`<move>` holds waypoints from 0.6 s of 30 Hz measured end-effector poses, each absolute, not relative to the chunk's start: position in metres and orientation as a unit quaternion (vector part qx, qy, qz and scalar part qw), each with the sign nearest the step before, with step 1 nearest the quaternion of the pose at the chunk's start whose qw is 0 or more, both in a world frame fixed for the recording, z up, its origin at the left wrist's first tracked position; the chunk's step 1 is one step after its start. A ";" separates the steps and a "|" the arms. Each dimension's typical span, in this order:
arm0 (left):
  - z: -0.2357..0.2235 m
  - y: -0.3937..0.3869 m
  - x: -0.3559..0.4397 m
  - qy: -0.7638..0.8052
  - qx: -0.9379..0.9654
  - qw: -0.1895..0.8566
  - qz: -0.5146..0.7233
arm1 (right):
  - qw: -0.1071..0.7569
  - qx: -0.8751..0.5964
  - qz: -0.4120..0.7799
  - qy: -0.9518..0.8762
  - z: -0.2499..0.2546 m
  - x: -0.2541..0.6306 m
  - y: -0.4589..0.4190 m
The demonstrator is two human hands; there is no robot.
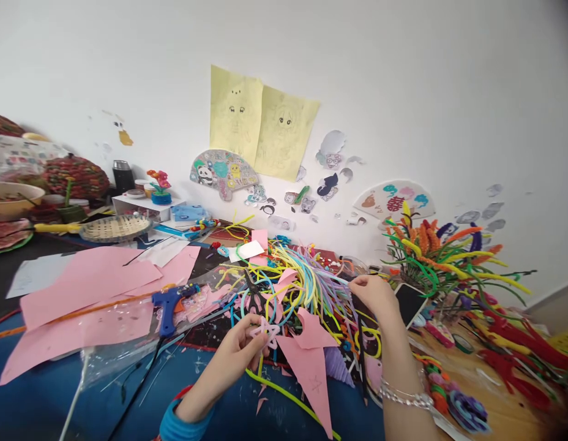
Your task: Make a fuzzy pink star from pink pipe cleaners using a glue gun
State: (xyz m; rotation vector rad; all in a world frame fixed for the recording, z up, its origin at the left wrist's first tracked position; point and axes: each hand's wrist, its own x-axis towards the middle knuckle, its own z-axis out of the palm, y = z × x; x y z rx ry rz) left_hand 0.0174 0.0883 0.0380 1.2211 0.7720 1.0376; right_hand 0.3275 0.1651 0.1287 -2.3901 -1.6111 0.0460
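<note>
My left hand (240,346) pinches a small pale pink star outline (271,334), which looks bent from pipe cleaner. To the right, the fingertips of my right hand (378,297) are closed at the end of a pale blue pipe cleaner (336,279). That piece lies along a loose bundle of pipe cleaners (306,269) in yellow, blue and lilac. Just beyond my left hand are black-handled scissors (254,294), partly covered by strands. Below the bundle lies cut pink paper (306,367) with a small star drawn on it.
A blue glue gun (168,309) with a black cord rests on clear plastic at left, near large pink sheets (95,275). A phone (409,304) lies beyond my right wrist, before a bunch of pipe-cleaner flowers (431,245). A woven basket (115,228) stands back left.
</note>
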 end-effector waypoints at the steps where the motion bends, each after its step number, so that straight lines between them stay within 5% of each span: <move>1: 0.038 0.088 0.017 0.337 0.533 0.629 0.455 | 0.127 -0.820 0.018 -0.558 0.128 0.326 0.164; 11: 0.037 0.077 0.007 0.370 0.519 0.622 0.455 | 0.139 -0.798 0.017 -0.586 0.130 0.303 0.136; 15: 0.041 0.073 0.004 0.377 0.528 0.602 0.465 | 0.211 -0.813 -0.064 -0.539 0.159 0.306 0.108; 18: 0.047 0.068 0.005 0.378 0.533 0.590 0.474 | 0.379 -0.771 -0.096 -0.503 0.171 0.306 0.087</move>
